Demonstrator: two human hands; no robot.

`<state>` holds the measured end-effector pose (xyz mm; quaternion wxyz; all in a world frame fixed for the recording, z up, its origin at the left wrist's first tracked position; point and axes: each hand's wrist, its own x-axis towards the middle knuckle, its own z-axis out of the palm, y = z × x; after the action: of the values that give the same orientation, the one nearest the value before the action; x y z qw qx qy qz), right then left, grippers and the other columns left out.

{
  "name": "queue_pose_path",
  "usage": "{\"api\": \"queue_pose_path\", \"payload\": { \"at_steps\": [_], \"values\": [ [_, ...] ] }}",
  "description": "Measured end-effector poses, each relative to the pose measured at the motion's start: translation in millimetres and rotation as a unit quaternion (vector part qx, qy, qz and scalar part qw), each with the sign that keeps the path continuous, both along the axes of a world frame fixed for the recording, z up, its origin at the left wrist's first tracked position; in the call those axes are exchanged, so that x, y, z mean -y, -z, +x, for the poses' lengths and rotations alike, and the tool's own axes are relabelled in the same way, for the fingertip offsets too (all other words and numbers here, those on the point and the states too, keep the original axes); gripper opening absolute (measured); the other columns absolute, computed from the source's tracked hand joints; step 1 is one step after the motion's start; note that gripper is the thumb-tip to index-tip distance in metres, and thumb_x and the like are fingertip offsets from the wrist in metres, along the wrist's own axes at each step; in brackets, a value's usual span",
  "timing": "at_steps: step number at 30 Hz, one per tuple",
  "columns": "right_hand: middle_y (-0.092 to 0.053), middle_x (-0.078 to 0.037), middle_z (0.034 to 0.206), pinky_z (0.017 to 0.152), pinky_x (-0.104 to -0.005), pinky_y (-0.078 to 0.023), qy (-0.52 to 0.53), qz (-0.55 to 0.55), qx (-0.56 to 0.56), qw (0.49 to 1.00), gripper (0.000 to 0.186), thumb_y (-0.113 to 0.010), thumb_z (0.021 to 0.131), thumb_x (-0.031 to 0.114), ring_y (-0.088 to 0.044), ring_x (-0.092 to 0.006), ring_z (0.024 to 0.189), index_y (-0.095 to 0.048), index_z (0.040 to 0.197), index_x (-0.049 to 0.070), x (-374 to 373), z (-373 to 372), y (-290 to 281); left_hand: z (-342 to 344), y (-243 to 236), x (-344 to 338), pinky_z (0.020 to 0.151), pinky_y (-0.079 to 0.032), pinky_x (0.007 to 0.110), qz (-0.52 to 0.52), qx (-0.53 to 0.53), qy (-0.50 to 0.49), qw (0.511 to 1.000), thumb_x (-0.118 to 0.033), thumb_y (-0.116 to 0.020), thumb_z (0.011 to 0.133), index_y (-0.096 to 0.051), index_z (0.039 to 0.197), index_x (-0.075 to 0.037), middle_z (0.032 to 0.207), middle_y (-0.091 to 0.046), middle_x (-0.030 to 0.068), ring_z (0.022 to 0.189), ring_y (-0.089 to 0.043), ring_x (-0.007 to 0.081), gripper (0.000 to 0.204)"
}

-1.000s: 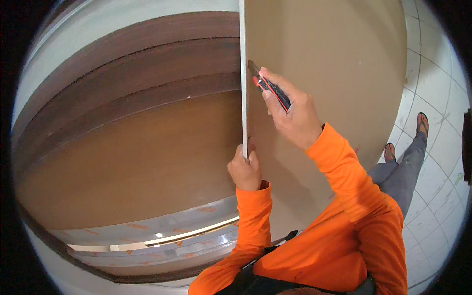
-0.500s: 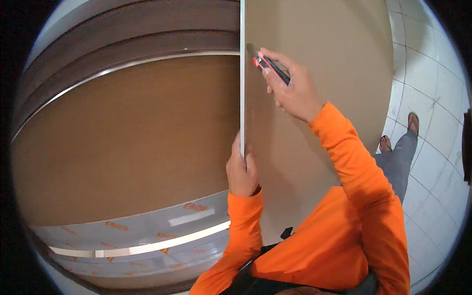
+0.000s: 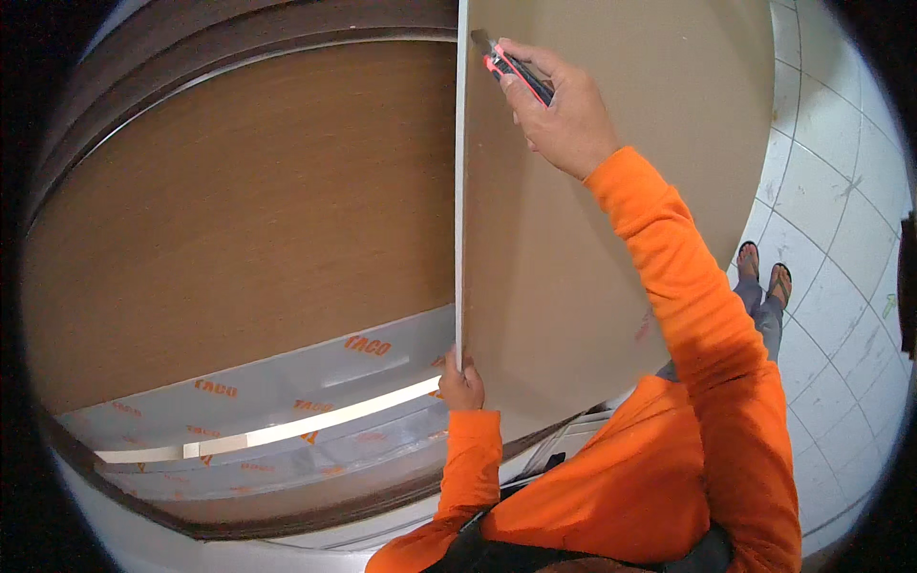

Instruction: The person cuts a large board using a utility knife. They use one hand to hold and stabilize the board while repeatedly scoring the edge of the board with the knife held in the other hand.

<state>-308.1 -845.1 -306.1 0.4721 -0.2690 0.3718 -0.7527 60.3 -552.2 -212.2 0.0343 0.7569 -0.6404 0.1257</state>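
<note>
A utility knife (image 3: 519, 76) with a black and red handle is gripped in my right hand (image 3: 571, 113). Its blade points up and left, close beside the pale edge strip (image 3: 460, 191) of a large beige panel (image 3: 611, 239). Whether the blade touches the edge, I cannot tell. My left hand (image 3: 462, 384) pinches the lower part of that edge, thumb on the panel's right face and fingers partly hidden behind it. Both arms wear orange sleeves.
A wide brown board (image 3: 258, 210) lies left of the panel edge. Grey plastic film (image 3: 287, 368) with orange print runs below it. Dark brown boards (image 3: 315, 24) stand at the top. White floor tiles (image 3: 831, 220) and my sandalled feet (image 3: 764, 272) are at right.
My right hand with the knife has moved up along the panel edge. The left hand sits lower in view on the edge. The whole view has shifted, and my feet have stepped together.
</note>
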Motion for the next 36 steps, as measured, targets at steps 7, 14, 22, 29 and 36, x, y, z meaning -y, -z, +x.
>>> {"api": "queue_pose_path", "payload": {
  "at_steps": [7, 14, 22, 29, 36],
  "values": [
    [-0.075, -0.019, 0.115, 0.092, -0.0388, -0.057, -0.025, -0.024, 0.003, 0.999, 0.038, -0.065, 0.098, 0.018, -0.074, -0.0320, 0.100, -0.067, 0.134, 0.006, -35, 14, 3, -9, 2, 3, 0.065, -0.055, 0.044, -0.014, 0.010, 0.039, 0.999, -0.009, -0.060, 0.098, -0.069, 0.121, -0.008, 0.078, -0.071, 0.0216, 0.071, -0.072, 0.0410, 0.025],
    [-0.075, -0.019, 0.116, 0.090, -0.0380, -0.058, -0.086, -0.012, 0.006, 0.996, 0.037, -0.064, 0.099, 0.016, -0.075, -0.0310, 0.099, -0.066, 0.134, 0.006, -63, 27, 0, -9, 0, 5, 0.065, -0.055, 0.044, -0.004, 0.020, -0.008, 1.000, -0.008, -0.063, 0.095, -0.071, 0.119, -0.008, 0.077, -0.070, 0.0217, 0.071, -0.072, 0.0413, 0.025],
    [-0.075, -0.009, 0.105, 0.080, -0.0304, -0.056, -0.060, -0.035, 0.023, 0.997, 0.037, -0.063, 0.102, 0.014, -0.065, -0.0122, 0.084, -0.064, 0.139, 0.006, -92, 59, -7, -14, 0, 5, 0.067, -0.055, 0.042, -0.027, -0.016, 0.015, 0.999, -0.009, -0.062, 0.096, -0.071, 0.117, -0.007, 0.084, -0.071, 0.0217, 0.075, -0.072, 0.0405, 0.023],
    [-0.075, -0.020, 0.115, 0.089, -0.0384, -0.058, -0.068, -0.014, 0.016, 0.997, 0.038, -0.063, 0.099, 0.016, -0.075, -0.0318, 0.097, -0.064, 0.136, 0.004, -109, 76, -10, -9, -4, 8, 0.068, -0.054, 0.044, -0.012, -0.002, 0.012, 1.000, -0.009, -0.063, 0.095, -0.071, 0.115, -0.006, 0.083, -0.071, 0.0206, 0.073, -0.071, 0.0404, 0.021],
    [-0.075, -0.015, 0.113, 0.083, -0.0333, -0.057, -0.087, -0.025, 0.022, 0.996, 0.040, -0.063, 0.100, 0.013, -0.071, -0.0197, 0.089, -0.063, 0.139, 0.004, -141, 110, -14, -3, -5, 11, 0.066, -0.053, 0.044, -0.024, 0.021, 0.043, 0.999, -0.008, -0.065, 0.094, -0.072, 0.113, -0.008, 0.079, -0.069, 0.0210, 0.070, -0.067, 0.0424, 0.020]
  ]
}}
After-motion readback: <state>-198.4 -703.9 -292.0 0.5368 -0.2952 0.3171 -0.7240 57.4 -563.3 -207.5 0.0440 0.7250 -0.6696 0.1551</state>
